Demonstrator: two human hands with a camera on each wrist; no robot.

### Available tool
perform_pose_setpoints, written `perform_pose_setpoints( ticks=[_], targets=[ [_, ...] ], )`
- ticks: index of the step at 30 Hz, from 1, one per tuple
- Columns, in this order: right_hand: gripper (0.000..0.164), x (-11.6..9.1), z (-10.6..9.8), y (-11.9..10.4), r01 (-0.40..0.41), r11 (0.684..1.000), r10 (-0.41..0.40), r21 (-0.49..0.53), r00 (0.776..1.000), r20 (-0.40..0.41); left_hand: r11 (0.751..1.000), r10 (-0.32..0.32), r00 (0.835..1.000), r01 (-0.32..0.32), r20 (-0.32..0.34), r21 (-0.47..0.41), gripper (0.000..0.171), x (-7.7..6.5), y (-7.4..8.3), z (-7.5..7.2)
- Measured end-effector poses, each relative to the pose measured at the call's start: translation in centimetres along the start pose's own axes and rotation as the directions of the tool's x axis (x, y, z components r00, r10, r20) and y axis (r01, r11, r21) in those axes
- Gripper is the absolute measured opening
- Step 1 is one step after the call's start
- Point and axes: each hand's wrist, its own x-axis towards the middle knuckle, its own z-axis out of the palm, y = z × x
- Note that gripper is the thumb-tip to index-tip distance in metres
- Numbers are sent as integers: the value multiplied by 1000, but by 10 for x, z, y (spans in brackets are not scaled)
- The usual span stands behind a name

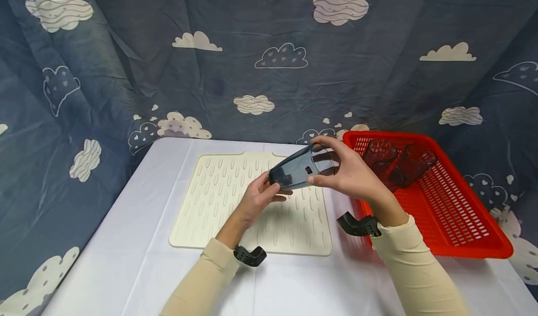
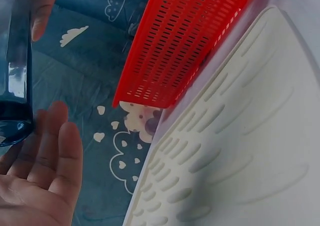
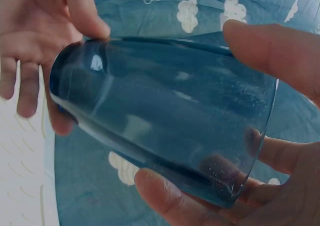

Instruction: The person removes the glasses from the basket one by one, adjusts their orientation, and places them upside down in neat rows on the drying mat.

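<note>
A blue-tinted drinking glass (image 1: 290, 169) is held tilted in the air above the cream drying mat (image 1: 210, 204). Its rim end points to the right, toward my right hand (image 1: 346, 171), which grips it with thumb and fingers spread around the rim. At the thick base (image 3: 67, 80), my left hand (image 1: 260, 197) pinches the glass between thumb and forefinger. The other left fingers stretch out beside it. In the left wrist view, part of the glass (image 2: 15, 70) shows at the left edge.
On the right stands a red perforated plastic basket (image 1: 454, 213). Inside its far left part are several dark-looking glasses (image 1: 416, 159). A white cloth (image 1: 138, 250) covers the table, and a blue cloud-patterned curtain (image 1: 235, 82) hangs behind it.
</note>
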Motion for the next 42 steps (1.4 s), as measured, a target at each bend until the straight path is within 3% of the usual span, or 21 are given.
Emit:
perform_pose_setpoints(
  ticks=[7,13,20,31,36,42],
  targets=[
    [74,2,2,5,17,1000,-17,16,999,34,1000,14,1000,-13,-19,10,58,-4,2,-4],
    [76,3,4,5,38,997,-42,61,997,62,999,8,1000,-7,-21,50,53,-7,14,-13],
    [77,3,8,8,60,998,-62,35,996,61,997,-28,999,31,-47,72,58,-13,28,-24],
    [81,6,19,13,67,997,-69,33,995,74,992,-55,992,67,-115,102,68,-24,35,-26],
    [82,6,22,17,60,997,-63,42,995,71,977,-42,993,64,-113,202,72,-25,42,-29],
    [78,7,28,22,57,995,-64,81,995,83,926,-14,987,73,-159,370,68,-27,55,-35]
  ],
)
